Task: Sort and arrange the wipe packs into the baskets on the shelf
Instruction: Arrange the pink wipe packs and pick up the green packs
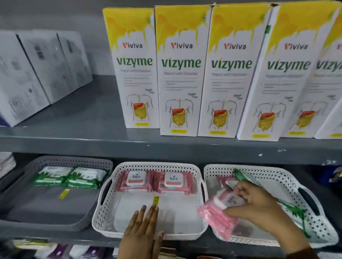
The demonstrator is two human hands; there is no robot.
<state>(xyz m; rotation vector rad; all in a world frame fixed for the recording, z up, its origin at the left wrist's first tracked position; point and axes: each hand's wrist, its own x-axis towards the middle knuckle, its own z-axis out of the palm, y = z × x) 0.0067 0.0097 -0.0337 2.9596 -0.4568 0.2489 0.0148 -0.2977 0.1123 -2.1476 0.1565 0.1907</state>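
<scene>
Three baskets stand on the lower shelf. The grey basket (pixel 50 220) at left holds two green wipe packs (pixel 70 176) at its back. The middle white basket (pixel 102 210) holds two pink Kara wipe packs (pixel 154 182) at its back. My left hand (pixel 142 235) lies flat and open over the middle basket's front rim. My right hand (pixel 261 205) grips a pink wipe pack (pixel 217 213), tilted over the left rim of the right white basket (pixel 318 229). That basket also holds another pink pack (pixel 224 180) and green packs (pixel 248 177), partly hidden by my hand.
Tall yellow-and-white Vizyme boxes (pixel 180 71) stand on the upper shelf, with grey-white cartons (pixel 31 68) to their left. The grey shelf edge (pixel 165 148) hangs just above the baskets. More packaged goods (pixel 78 254) lie on the shelf below.
</scene>
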